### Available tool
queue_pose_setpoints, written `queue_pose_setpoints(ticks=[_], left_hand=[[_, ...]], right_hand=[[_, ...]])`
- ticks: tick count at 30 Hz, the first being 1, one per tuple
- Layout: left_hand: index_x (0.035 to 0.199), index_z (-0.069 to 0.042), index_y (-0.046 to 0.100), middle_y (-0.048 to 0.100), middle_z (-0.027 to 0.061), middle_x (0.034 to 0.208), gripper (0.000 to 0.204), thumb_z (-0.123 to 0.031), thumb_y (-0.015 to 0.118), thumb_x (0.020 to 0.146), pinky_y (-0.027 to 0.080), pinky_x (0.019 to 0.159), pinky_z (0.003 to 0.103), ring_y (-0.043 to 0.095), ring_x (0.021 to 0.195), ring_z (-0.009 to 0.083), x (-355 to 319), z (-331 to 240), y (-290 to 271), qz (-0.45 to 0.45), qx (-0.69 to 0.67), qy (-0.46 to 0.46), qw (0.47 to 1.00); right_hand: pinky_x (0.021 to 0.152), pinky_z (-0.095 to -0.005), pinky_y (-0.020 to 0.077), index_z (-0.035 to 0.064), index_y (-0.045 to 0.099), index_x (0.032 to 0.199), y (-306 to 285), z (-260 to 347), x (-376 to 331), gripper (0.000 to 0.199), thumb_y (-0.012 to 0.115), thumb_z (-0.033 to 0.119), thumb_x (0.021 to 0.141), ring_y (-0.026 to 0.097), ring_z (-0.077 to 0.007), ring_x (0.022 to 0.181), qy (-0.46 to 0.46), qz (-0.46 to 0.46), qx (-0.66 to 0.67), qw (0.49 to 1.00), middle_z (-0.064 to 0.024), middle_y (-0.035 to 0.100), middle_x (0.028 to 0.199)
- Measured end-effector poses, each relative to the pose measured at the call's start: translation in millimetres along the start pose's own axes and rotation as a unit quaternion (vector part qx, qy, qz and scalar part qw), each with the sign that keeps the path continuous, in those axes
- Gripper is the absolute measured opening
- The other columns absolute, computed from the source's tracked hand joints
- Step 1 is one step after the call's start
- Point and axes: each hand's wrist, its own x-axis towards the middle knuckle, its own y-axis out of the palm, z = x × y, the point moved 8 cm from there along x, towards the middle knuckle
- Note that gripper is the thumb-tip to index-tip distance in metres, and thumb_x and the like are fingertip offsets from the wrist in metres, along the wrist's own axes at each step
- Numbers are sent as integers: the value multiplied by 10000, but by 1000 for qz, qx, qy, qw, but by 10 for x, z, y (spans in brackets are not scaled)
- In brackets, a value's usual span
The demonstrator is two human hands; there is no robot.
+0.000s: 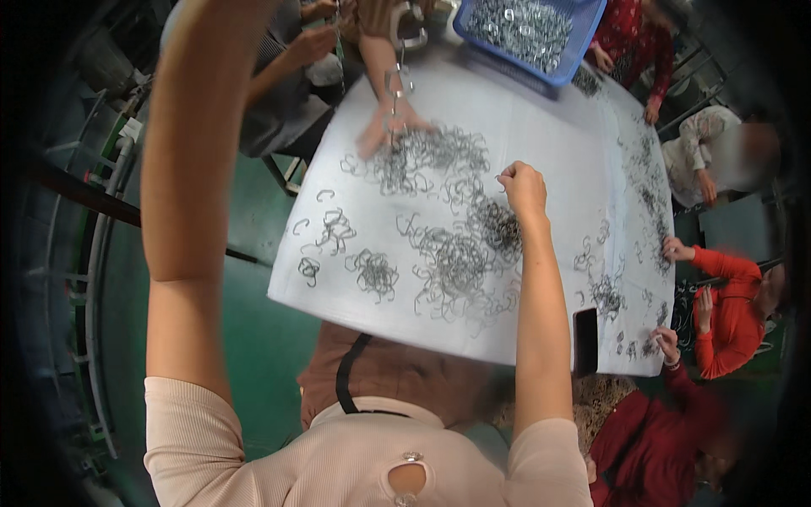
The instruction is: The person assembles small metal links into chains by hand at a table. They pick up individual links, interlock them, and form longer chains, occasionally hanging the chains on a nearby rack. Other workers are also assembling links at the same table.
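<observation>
My right hand (525,188) is over the white tabletop (325,287), thumb and fingers pinched on what seems to be a thin, dark wire hook, mostly hidden. Beneath and beside it spread tangled piles of small curved metal hooks (456,262). My left arm (194,186) rises steeply past the upper edge, so its hand is out of sight. A string of linked metal pieces (399,80) hangs down from the top edge; what holds it does not show. Behind it, another person's blurred hand (393,127) reaches onto the far hooks.
A blue plastic basket (562,78) full of metal pieces stands at the far edge. A dark phone-like slab (585,341) lies by the near right edge. More hooks (606,296) are scattered along the right. Several co-workers sit around, one in an orange-red top (732,317).
</observation>
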Motion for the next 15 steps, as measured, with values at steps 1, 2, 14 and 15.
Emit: queue_pose_setpoints(ticks=[1,2,14,15], left_hand=[[857,-86,664,655,30,780,97,-178,689,835,452,711,247,573,702,92,61,106,122,0,-19,-31,999],[853,-88,666,654,23,768,99,-182,692,835,449,693,228,569,680,84,62,96,138,-35,-4,-78,996],[896,32,673,686,58,813,122,-74,685,837,493,666,203,626,733,84,-101,-109,76,11,-95,-8,995],[887,33,674,684,57,804,127,-81,689,832,490,661,202,624,731,82,-133,-179,87,6,-74,-7,997]], right_hand=[[720,-375,529,4,668,831,-255,-135,13,103,677,102,800,672,-275,790,9,-33,51,998,-142,686,779],[704,-349,534,-8,665,838,-476,57,23,103,681,86,798,675,-245,774,-18,-44,149,988,-132,685,772],[749,-270,575,-67,590,1019,-2849,2636,-860,267,705,47,807,689,-203,801,-355,-114,480,794,-121,662,891],[740,-266,575,-68,587,1013,-2844,2648,-846,266,709,37,800,690,-207,798,-350,-115,488,791,-121,659,891]])
